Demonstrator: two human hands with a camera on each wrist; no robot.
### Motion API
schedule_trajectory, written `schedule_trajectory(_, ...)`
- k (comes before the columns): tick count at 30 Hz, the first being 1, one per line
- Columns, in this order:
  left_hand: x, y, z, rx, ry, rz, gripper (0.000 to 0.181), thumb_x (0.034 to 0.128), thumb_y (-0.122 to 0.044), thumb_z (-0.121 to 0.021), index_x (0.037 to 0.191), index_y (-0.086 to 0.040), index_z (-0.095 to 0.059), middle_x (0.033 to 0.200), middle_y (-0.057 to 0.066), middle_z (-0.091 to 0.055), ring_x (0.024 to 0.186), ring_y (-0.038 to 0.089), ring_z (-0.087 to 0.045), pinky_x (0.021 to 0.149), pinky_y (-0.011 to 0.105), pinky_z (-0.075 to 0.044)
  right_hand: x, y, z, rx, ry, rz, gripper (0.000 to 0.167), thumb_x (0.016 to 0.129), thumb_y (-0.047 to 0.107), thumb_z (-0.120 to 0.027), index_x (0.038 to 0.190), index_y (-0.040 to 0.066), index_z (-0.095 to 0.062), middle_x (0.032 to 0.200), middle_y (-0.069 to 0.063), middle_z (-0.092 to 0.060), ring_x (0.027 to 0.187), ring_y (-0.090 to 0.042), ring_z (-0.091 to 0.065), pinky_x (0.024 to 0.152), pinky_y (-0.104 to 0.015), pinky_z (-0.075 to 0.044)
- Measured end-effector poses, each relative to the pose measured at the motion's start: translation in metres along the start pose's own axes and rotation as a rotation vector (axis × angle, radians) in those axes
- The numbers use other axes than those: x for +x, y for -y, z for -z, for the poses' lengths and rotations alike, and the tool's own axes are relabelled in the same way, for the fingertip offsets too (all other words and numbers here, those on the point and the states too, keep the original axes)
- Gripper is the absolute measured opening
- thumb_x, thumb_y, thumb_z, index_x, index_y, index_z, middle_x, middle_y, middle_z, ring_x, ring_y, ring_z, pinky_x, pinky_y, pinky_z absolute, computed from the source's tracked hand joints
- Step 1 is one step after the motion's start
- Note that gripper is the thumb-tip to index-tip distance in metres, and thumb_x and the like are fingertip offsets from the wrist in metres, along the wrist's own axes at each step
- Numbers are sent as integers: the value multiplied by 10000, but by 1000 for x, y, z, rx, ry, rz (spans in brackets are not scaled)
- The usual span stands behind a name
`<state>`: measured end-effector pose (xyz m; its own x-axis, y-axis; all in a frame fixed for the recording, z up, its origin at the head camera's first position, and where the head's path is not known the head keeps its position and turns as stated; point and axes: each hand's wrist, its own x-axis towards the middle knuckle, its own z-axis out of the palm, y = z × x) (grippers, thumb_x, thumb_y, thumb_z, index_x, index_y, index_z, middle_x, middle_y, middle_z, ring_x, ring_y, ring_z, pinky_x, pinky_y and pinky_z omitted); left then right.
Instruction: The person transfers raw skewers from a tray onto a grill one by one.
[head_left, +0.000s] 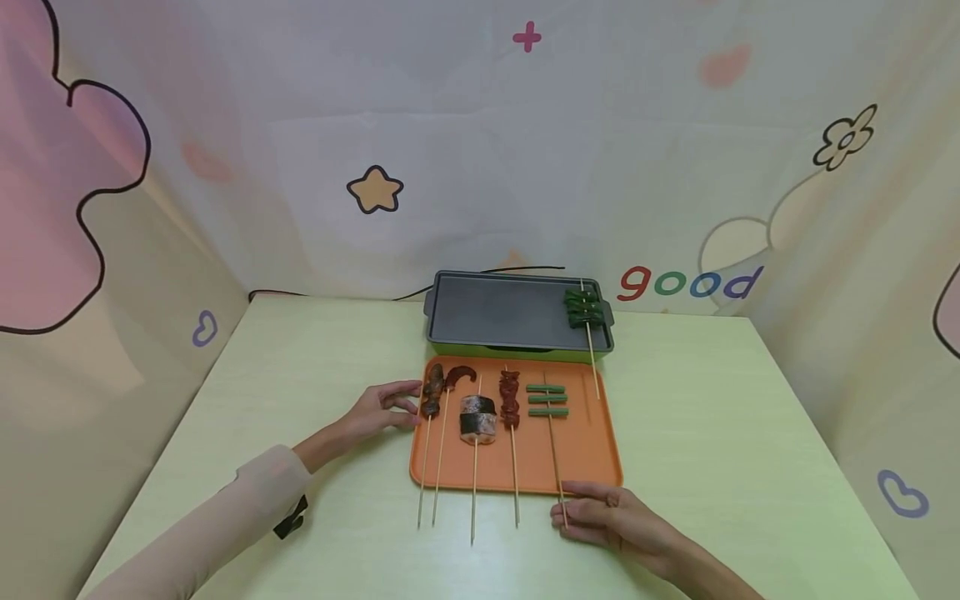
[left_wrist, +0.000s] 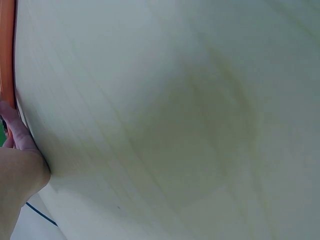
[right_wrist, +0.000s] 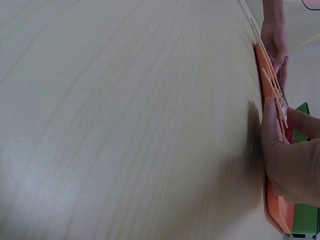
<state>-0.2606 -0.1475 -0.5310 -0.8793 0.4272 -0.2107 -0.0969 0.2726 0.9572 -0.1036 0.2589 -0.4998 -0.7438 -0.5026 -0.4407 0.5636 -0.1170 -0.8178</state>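
Note:
An orange tray (head_left: 450,475) holds several skewers, their sticks overhanging its front edge. My right hand (head_left: 626,527) (right_wrist: 292,162) pinches the lower end of the stick of the skewer with green pieces (head_left: 548,399), the rightmost one on the tray. At the tray's left rim, my left hand (head_left: 375,412) (left_wrist: 22,160) rests with loosely bent fingers touching the edge. Nearest to it lies a brown skewer (head_left: 432,392), then a curled dark red one (head_left: 459,377), a black-and-white one (head_left: 477,421) and a red meat one (head_left: 510,400).
Behind the tray stands a dark grill plate (head_left: 502,312) on a green base. A leafy green skewer (head_left: 583,309) lies at its right end, its stick reaching forward over the tray. Printed curtains (head_left: 480,167) enclose the pale table (head_left: 705,400). A black strap (head_left: 291,518) shows under the left sleeve.

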Motion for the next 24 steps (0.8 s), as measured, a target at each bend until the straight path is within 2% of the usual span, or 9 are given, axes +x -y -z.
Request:
schedule_trajectory(9, -1, -2, -1, -6, 4, -26, 663, 918, -35, -729, 1514, 30, -446, 1460, 275, -526, 1028, 76, -643, 796, 167, -507, -3, 0, 1, -28, -1, 21, 616, 984, 32, -644, 1491, -157, -351, 1180, -62, -750, 1115, -157, -720, 999, -292, -549)
schedule_trajectory(15, -2, -4, -1, -2, -10, -19, 657, 914, -39, -735, 1507, 25, -460, 1464, 271, -525, 994, 40, -638, 780, 175, -496, -1, 2, 1, -48, -32, 23, 650, 981, 34, -651, 1507, -159, -322, 1166, -30, -744, 1096, -133, -719, 986, -271, -553)
schedule_trajectory(24, -2, -5, -2, -5, -6, -18, 659, 915, -36, -729, 1509, 32, -452, 1463, 276, -524, 1005, 53, -643, 785, 171, -501, -5, 4, 2, -118, -62, 42, 695, 968, 62, -683, 1529, -131, -321, 1144, -15, -744, 1071, -120, -724, 956, -253, -564)
